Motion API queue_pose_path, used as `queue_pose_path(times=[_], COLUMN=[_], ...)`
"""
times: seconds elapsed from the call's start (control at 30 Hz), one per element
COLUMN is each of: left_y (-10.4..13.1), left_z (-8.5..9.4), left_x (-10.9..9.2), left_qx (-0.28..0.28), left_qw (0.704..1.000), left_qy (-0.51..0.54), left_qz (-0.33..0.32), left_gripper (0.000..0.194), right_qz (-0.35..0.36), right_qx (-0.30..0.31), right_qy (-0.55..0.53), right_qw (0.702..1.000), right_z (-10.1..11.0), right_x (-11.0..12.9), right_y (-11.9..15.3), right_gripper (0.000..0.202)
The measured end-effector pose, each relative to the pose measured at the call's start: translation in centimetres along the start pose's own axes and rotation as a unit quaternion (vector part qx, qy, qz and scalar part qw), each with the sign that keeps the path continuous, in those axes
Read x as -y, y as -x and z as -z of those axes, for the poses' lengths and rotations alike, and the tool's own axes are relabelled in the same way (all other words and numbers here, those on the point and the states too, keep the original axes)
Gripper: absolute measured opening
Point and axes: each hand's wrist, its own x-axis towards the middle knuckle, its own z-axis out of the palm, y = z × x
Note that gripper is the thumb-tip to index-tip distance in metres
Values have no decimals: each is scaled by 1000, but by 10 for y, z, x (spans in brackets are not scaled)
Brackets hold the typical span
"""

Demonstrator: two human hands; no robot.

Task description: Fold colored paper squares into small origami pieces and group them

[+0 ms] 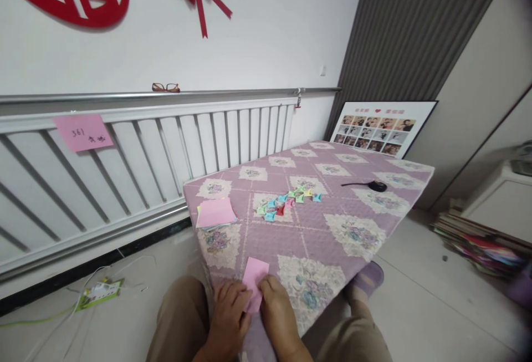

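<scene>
A narrow pink sheet of paper [255, 274], folded lengthwise as far as I can see, lies at the table's near corner between my hands. The curled fingers of my left hand [228, 313] hold its lower left edge. At its right edge, my right hand [279, 313] grips the paper with bent fingers; the thumb side is partly hidden. Left of centre rests a stack of paper sheets [216, 212], pink on top with other colours showing beneath. Farther in sits a cluster of small folded paper pieces [280, 210] in green, blue, yellow, pink and red.
A patterned purple tablecloth [266, 240] covers the table. A black ladle-like spoon [376, 185] lies to the right. Behind are a white radiator [166, 146] with a pink note [83, 132], glasses [165, 87] on the pipe, and a photo board [380, 129]. Cables [100, 290] run across the floor.
</scene>
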Motion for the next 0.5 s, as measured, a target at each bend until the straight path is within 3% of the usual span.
queue_pose_path(times=[0.13,0.37,0.5], left_y=[3,-12,-16], left_z=[-1,4,4], left_x=[8,2,-4], left_qx=[6,76,68], left_qw=[999,995,993], left_qy=[6,63,86], left_qz=[40,23,49], left_gripper=[55,47,34], right_qz=[21,36,39], right_qx=[-15,14,27], right_qy=[-73,-91,-64], right_qw=[997,995,997], right_z=[9,18,23], right_x=[-12,-18,-17], right_y=[9,14,12], right_gripper=[33,31,31])
